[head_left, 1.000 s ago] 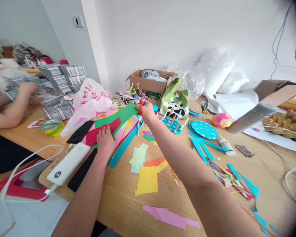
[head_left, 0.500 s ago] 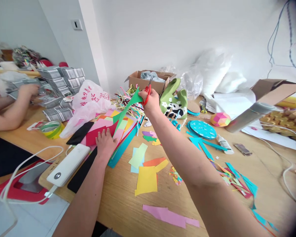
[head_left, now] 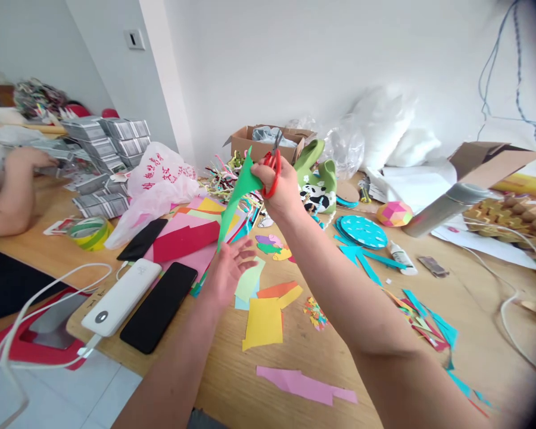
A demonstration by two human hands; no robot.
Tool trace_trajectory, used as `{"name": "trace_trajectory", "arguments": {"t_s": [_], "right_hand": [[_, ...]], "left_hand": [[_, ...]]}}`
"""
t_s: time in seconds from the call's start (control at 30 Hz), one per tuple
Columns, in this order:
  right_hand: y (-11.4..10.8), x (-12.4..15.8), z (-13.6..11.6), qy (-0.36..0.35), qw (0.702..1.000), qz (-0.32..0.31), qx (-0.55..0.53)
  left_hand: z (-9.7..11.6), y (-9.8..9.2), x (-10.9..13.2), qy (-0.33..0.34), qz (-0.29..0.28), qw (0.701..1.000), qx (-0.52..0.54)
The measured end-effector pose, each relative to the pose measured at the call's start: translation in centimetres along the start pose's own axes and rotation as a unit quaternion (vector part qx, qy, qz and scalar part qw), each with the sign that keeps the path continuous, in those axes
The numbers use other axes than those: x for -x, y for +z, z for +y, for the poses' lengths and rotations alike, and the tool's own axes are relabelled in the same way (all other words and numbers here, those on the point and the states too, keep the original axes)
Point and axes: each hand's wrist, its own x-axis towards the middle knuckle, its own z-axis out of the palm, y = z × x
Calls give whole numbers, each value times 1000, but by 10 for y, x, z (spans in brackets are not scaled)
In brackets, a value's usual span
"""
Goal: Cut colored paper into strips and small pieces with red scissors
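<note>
Head-cam view over a wooden bench (head_left: 384,339) strewn w/ coloured paper scraps. Nearest the viewer: a pink paper strip (head_left: 304,386) by the front edge, then a yellow paper piece (head_left: 263,322). To the left, a black phone (head_left: 158,307) lies just beside a white power bank (head_left: 120,296) w/ a cable plugged in.

Above those, the left hand (head_left: 230,268) hovers over the bench, palm down, fingers spread and holding nothing. It sits right under the lower tip of a green paper sheet (head_left: 236,202); can't tell if the fingertips touch it.

The sheet hangs in the air, long and narrow, slanting up and to the right to the right hand (head_left: 279,185). That hand is raised and closed, w/ the top corner of the sheet pinched at the thumb. It also grips red scissors (head_left: 272,170) w/ fingers through the handles, blades pointing up.

Beyond, on the bench: a red paper sheet (head_left: 185,238) on a multicolour stack at left, a teal dotted disc (head_left: 361,231) and glue tube (head_left: 399,256) at right, and a green panda bag (head_left: 317,179) behind the right hand. A cardboard box (head_left: 259,140) stands near the wall. Far left, another person's hand (head_left: 27,158) rests by stacked grey boxes (head_left: 111,137).
</note>
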Motion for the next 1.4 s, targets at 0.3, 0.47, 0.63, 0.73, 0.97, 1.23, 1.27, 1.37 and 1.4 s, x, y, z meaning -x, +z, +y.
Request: {"name": "trace_trajectory", "arguments": {"t_s": [0.3,0.47,0.63,0.73,0.97,1.23,1.27,1.37,1.4], "right_hand": [[-95,134,-43,55,982,48,175],[-126,183,-22,150,972,102,151],[-141,199,-16,157,968,172,98],[-151,195,-14,144,965,216,41],[-151,185,-17,60,953,274,111],[-140,192,-24,-95,940,232,233],[-140,192,-25,-92,941,231,229],[-140,193,-33,-67,946,231,216],[-140,193,-36,-56,948,231,213]], "left_hand": [[1,14,-15,-73,140,941,298],[-11,22,-12,-89,90,952,278],[-18,17,-7,-124,-4,965,232],[-22,12,-5,-135,-43,967,211],[-22,7,-10,-76,-9,987,143],[-17,1,-18,-8,61,990,129],[-16,0,-18,-5,60,989,132],[-11,-3,-15,-10,55,987,154],[-9,-5,-15,-12,53,985,163]]}}
